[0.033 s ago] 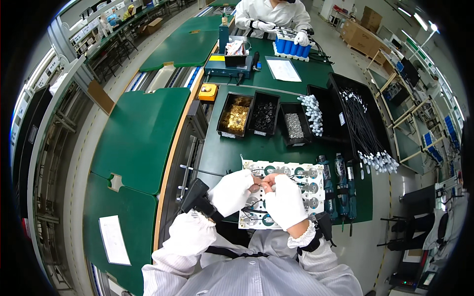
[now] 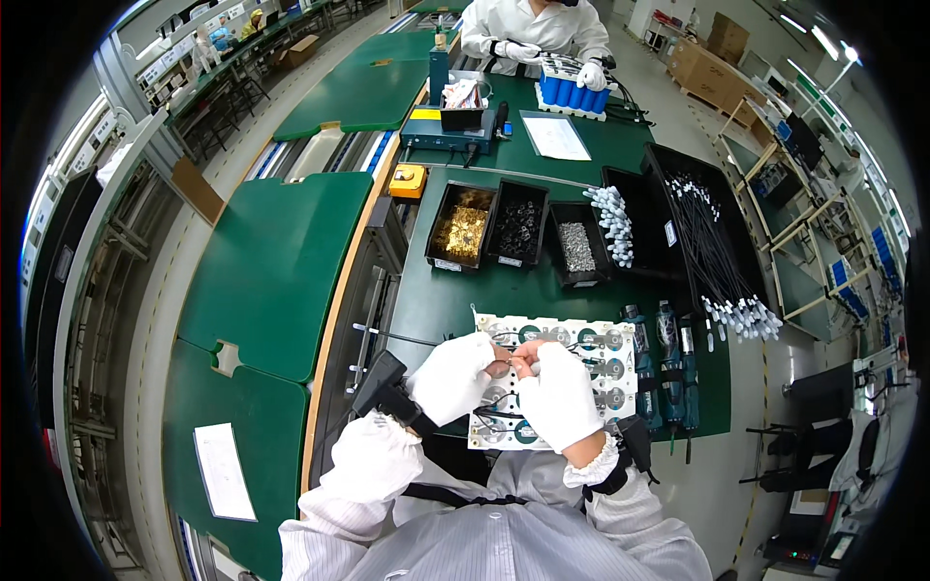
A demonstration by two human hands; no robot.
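Both gloved hands meet over the white fixture plate (image 2: 581,358) on the green worktop (image 2: 436,300): left hand (image 2: 453,376) and right hand (image 2: 559,395) each have their grip pinched together on 1 small part (image 2: 511,365).

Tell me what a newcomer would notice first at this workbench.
First, the two white-gloved hands, left hand and right hand, pinching a small part together over a white panel with round fittings at the near edge. Behind it stand three black bins, the leftmost full of gold-coloured parts.

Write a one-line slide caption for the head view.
Gloved left hand and right hand pinch a small part over a white panel on a green bench, bins behind.
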